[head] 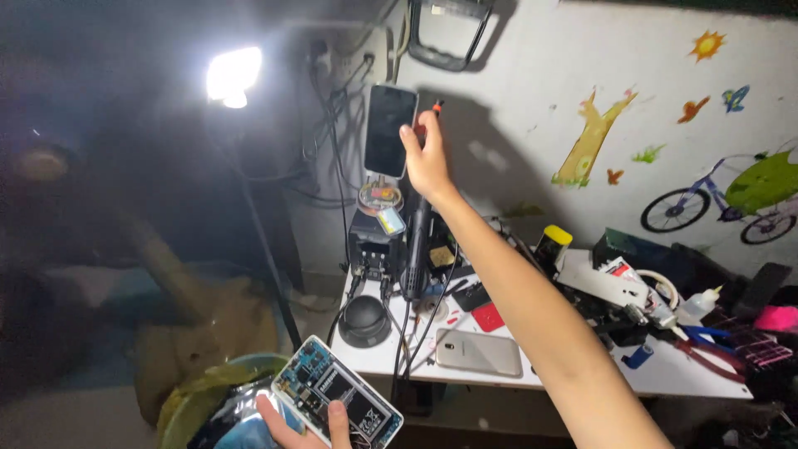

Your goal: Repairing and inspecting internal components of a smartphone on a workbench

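Cluttered white counter under a painted wall: my right grip reaches up, fingers clamped on a red-tipped tool beside a propped dark phone; my left grip clasps an opened phone down low.

Left hand was cut off by bottom edge at 7 o'clock, its palm hidden under opened phone. Frame at 12 o'clock was clipped. Left third was dark and blurred.
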